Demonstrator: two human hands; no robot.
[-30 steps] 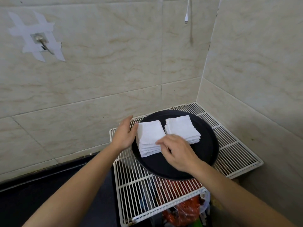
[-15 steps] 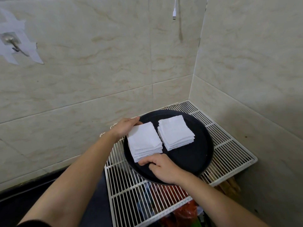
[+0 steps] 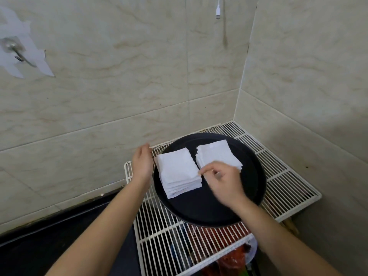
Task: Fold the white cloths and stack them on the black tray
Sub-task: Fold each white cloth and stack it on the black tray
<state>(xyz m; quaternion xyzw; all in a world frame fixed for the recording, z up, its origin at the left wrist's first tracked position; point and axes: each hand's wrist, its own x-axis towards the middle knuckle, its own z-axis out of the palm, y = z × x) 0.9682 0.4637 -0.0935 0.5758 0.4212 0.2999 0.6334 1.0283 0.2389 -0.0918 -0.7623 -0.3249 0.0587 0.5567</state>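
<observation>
Cloth stacks (image 3: pixel 179 172) white, soft textured; tray (image 3: pixel 253 182) black, matt smooth; rack (image 3: pixel 282 176) white coated wire; wall tiles (image 3: pixel 119 76) glossy marbled

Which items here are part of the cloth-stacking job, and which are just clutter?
Job: left stack of folded cloths, right stack of folded cloths, black tray under both, left hand beside the left stack, right hand over the tray.
Lying about: wire rack under the tray, taped wall hook, hanging cable plug, red bags below the rack.

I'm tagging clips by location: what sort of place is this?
Probably a kitchen or utility corner: tiled walls, a white wire rack holding a black tray, and a taped wall hook.
</observation>
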